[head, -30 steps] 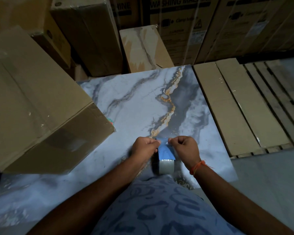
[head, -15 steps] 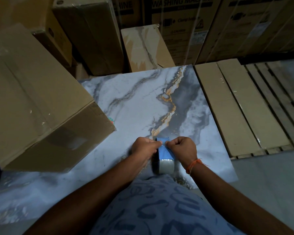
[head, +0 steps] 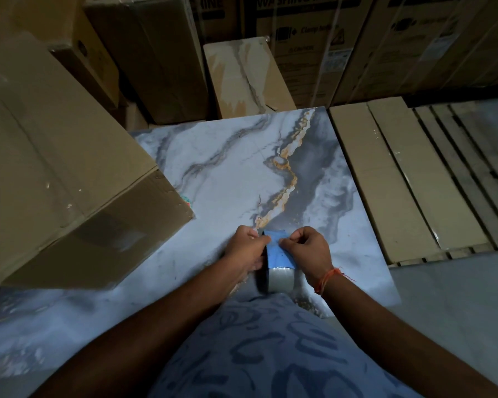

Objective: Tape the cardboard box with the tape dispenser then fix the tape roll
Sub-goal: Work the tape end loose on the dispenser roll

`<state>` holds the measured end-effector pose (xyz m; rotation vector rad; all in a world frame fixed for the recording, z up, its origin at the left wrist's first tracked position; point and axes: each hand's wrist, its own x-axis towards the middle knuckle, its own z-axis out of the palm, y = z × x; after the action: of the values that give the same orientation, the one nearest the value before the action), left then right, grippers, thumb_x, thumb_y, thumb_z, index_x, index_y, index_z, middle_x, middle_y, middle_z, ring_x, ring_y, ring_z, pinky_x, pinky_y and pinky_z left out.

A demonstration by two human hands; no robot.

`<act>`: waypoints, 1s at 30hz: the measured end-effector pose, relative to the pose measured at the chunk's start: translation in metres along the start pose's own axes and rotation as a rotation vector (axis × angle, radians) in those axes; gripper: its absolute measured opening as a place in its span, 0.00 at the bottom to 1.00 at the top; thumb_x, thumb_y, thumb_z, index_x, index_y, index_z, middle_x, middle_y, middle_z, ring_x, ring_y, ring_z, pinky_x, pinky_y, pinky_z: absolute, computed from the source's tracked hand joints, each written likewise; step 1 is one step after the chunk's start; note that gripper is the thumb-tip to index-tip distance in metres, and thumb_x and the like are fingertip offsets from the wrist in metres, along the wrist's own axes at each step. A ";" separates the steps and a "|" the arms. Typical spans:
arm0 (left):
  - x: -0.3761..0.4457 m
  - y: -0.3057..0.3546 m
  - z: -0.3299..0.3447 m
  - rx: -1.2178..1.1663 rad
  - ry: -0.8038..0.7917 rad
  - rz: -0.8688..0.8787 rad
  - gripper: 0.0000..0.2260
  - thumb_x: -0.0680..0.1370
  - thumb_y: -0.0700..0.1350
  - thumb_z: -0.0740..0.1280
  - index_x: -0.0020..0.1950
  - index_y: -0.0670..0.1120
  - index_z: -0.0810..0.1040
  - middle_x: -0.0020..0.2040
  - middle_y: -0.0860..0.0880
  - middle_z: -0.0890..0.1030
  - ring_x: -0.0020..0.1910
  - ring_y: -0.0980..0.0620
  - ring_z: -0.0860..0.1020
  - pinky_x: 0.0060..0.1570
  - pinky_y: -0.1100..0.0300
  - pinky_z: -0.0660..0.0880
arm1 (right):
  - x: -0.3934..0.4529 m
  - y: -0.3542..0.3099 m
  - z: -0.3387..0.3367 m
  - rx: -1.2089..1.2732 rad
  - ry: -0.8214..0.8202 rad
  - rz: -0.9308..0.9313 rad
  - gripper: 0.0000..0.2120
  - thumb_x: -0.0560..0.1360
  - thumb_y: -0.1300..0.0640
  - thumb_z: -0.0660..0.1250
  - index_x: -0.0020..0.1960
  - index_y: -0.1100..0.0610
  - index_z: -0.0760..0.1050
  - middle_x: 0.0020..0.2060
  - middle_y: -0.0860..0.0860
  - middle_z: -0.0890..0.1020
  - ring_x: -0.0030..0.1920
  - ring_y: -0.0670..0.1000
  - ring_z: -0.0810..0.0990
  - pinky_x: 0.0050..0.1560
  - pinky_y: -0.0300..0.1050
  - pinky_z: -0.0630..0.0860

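Marbled slab [head: 230,179] on grey floor [head: 454,311]. Cardboard box [head: 55,173] on slab's left edge; flat cartons [head: 385,179] beside right edge.

Marbled slab [head: 230,168] underfoot; flat cartons [head: 391,179] right; stacked boxes [head: 305,47] behind

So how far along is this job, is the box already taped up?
Likely yes: the cardboard box lies closed at the left with shiny tape along its seam and end. In hand now is the tape roll: the left hand and right hand pinch its blue part. Fixing the roll is left; I see no dispenser body clearly.
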<state>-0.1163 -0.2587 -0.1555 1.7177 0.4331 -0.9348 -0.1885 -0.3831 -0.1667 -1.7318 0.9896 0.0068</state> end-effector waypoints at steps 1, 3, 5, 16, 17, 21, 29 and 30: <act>-0.001 0.000 0.000 0.012 -0.009 0.014 0.09 0.79 0.46 0.70 0.54 0.48 0.71 0.56 0.39 0.83 0.51 0.42 0.86 0.51 0.42 0.84 | -0.001 0.001 0.000 0.038 -0.010 0.007 0.11 0.66 0.59 0.75 0.36 0.53 0.72 0.35 0.54 0.80 0.39 0.58 0.81 0.44 0.59 0.80; -0.001 0.000 -0.001 0.055 -0.006 0.043 0.09 0.80 0.48 0.69 0.56 0.49 0.71 0.56 0.39 0.83 0.50 0.42 0.86 0.47 0.45 0.85 | -0.002 0.002 0.000 0.115 -0.026 0.018 0.09 0.64 0.58 0.74 0.36 0.53 0.73 0.35 0.54 0.79 0.39 0.55 0.80 0.45 0.60 0.81; -0.003 0.002 -0.003 0.089 -0.019 0.058 0.09 0.80 0.49 0.69 0.56 0.49 0.72 0.57 0.39 0.83 0.50 0.43 0.86 0.38 0.52 0.85 | -0.002 0.002 0.000 0.190 -0.046 0.035 0.08 0.62 0.58 0.73 0.36 0.54 0.73 0.35 0.55 0.79 0.39 0.55 0.79 0.45 0.58 0.80; -0.006 0.000 0.005 0.056 -0.089 0.093 0.09 0.79 0.36 0.65 0.47 0.50 0.77 0.53 0.43 0.81 0.54 0.41 0.84 0.49 0.40 0.83 | -0.006 -0.009 -0.004 0.372 -0.121 0.175 0.11 0.71 0.74 0.65 0.35 0.60 0.75 0.34 0.58 0.77 0.40 0.57 0.77 0.34 0.42 0.74; -0.006 -0.002 0.006 0.028 -0.087 0.084 0.09 0.80 0.36 0.65 0.46 0.49 0.78 0.52 0.42 0.81 0.54 0.40 0.84 0.49 0.41 0.83 | -0.007 -0.010 -0.004 0.386 -0.127 0.187 0.10 0.71 0.73 0.65 0.36 0.61 0.76 0.34 0.59 0.78 0.40 0.57 0.77 0.34 0.42 0.75; -0.006 -0.006 0.007 -0.052 -0.097 0.054 0.09 0.81 0.36 0.66 0.43 0.46 0.80 0.52 0.40 0.82 0.53 0.41 0.83 0.43 0.51 0.82 | -0.011 -0.014 -0.004 0.424 -0.139 0.237 0.06 0.73 0.69 0.68 0.39 0.62 0.80 0.35 0.58 0.81 0.36 0.55 0.80 0.27 0.36 0.75; -0.008 -0.008 0.008 -0.140 -0.077 0.018 0.07 0.80 0.37 0.68 0.44 0.44 0.82 0.56 0.36 0.84 0.57 0.38 0.83 0.54 0.44 0.82 | -0.017 -0.016 -0.008 0.501 -0.122 0.341 0.03 0.73 0.66 0.70 0.42 0.61 0.82 0.33 0.58 0.82 0.26 0.53 0.80 0.27 0.39 0.73; -0.008 -0.008 0.008 -0.146 -0.076 0.017 0.06 0.80 0.37 0.68 0.44 0.44 0.82 0.57 0.36 0.84 0.57 0.38 0.83 0.54 0.45 0.82 | -0.018 -0.018 -0.009 0.523 -0.124 0.355 0.04 0.73 0.67 0.70 0.41 0.62 0.82 0.31 0.57 0.82 0.24 0.51 0.79 0.25 0.38 0.73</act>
<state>-0.1296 -0.2619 -0.1548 1.5464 0.4257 -0.9306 -0.1930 -0.3780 -0.1410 -1.0574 1.0808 0.0765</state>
